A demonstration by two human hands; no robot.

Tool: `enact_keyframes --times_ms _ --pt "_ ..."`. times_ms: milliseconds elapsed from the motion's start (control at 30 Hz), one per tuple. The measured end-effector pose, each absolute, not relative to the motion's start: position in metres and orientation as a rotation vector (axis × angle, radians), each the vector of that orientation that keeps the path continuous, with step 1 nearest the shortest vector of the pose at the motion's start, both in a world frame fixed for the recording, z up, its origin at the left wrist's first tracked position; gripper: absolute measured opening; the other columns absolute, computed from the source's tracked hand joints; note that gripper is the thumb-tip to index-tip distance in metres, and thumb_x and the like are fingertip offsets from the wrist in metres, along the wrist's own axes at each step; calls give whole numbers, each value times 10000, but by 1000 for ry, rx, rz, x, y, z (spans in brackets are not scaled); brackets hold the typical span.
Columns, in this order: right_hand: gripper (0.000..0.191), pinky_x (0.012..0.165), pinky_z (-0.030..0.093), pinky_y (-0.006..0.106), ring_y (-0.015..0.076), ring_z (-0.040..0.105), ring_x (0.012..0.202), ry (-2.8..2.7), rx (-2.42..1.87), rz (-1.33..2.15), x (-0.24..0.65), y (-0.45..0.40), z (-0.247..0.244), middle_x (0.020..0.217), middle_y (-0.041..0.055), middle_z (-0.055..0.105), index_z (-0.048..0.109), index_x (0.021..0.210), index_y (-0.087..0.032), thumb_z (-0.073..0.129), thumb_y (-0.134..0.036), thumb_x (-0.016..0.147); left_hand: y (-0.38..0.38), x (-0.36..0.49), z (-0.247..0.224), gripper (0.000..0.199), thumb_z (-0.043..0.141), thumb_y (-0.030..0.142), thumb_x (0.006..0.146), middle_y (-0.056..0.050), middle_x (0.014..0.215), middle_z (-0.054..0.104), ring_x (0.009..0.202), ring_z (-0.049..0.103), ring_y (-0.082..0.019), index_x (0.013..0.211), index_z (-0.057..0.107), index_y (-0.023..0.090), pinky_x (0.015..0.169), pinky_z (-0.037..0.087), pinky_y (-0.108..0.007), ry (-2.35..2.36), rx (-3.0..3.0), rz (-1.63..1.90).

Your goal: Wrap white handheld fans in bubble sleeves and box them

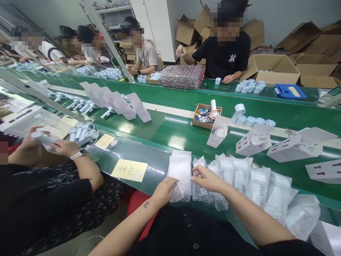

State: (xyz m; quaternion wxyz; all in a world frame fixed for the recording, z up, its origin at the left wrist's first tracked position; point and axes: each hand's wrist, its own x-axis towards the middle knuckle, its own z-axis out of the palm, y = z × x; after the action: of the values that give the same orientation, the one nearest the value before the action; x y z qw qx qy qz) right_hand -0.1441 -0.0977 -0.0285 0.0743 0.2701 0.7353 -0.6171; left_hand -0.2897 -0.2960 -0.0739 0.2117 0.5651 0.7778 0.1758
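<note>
A flat stack of white bubble-wrap bags [180, 167] lies on the bench in front of me. My left hand [165, 190] is at its left edge, with fingers pressed together on the top bag. Just off the stack's right edge is my right hand [206, 178], its thumb and fingers apart and nothing visible between them. Beneath and beside that hand begins a row of bubble-wrapped white items [258, 186], several of them, running to the right. The wrap blurs their exact kind.
Open white boxes [252, 142] stand on the green conveyor belt [170, 131], near a small carton of parts [204, 115]. A handwritten yellow note [129, 170] lies left of the stack. A co-worker [66, 153] handles a white device at my left. Others sit across the belt.
</note>
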Motion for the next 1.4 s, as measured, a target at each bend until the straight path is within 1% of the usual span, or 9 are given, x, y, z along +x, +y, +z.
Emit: enact_keyframes --times_ms 100,267,367,433,567,667,900,1167,1400 --pt "623 590 514 318 171 636 692 1728 940 -2206 -144 -140 -62 1009 63 620 430 1263 -248 661 -506 745 -285 -284 -57 342 349 101 897 -86 1006 658 974 598 -186 1084 625 178 877 486 -317 2140 1596 586" --pt "356 711 516 350 212 638 762 1744 1266 -2321 -152 -161 -101 787 16 625 517 1047 -206 608 -356 736 -284 -278 -63 404 528 149 830 -105 1174 598 1147 501 -267 1229 536 210 1008 374 -458 2090 1772 175" --pt "402 743 522 353 212 646 786 1825 1242 -2280 -158 -160 -108 837 15 639 490 1090 -218 575 -246 698 -291 -278 -80 574 646 277 777 -132 1319 487 1245 412 -315 1308 440 202 1013 379 -471 2254 1633 150" --pt "439 747 529 350 211 656 804 1866 1221 -2225 -164 -161 -110 847 19 646 463 1130 -211 545 -210 699 -294 -280 -89 437 588 273 830 -115 1250 526 1183 465 -279 1246 480 194 980 421 -423 2278 1596 200" --pt "404 726 525 373 228 657 778 2007 1253 -1997 -171 -165 -111 794 32 622 450 1164 -184 468 -200 761 -301 -286 -94 257 372 114 918 -80 1041 619 1007 560 -209 1055 581 177 939 454 -358 2266 1628 243" --pt "371 818 482 428 272 638 844 2178 1230 -1786 -161 -163 -101 804 48 609 536 1097 -197 545 -188 726 -309 -293 -93 233 465 152 897 -92 1121 611 1105 527 -242 1096 582 181 963 439 -399 2203 1706 207" --pt "595 947 384 493 392 435 1200 2687 1357 -930 -148 -140 -78 1292 225 436 391 1351 -159 571 -218 787 -302 -291 -95 359 514 335 900 -111 1379 474 1294 369 -325 1245 541 237 1043 332 -516 2229 1749 216" --pt "664 768 450 439 391 521 1059 2564 1287 -638 -176 -125 -82 1150 196 487 492 1279 -245 661 -90 655 -280 -297 -112 444 600 382 836 -85 1422 432 1291 366 -323 1262 520 281 1023 351 -508 2037 1711 68" --pt "611 782 459 433 298 575 892 2641 1598 -838 -141 -91 4 1054 117 474 438 1248 -260 639 -332 675 -266 -301 -73 660 649 520 775 -152 1442 388 1326 337 -358 1334 444 234 1055 279 -613 2008 1535 229"
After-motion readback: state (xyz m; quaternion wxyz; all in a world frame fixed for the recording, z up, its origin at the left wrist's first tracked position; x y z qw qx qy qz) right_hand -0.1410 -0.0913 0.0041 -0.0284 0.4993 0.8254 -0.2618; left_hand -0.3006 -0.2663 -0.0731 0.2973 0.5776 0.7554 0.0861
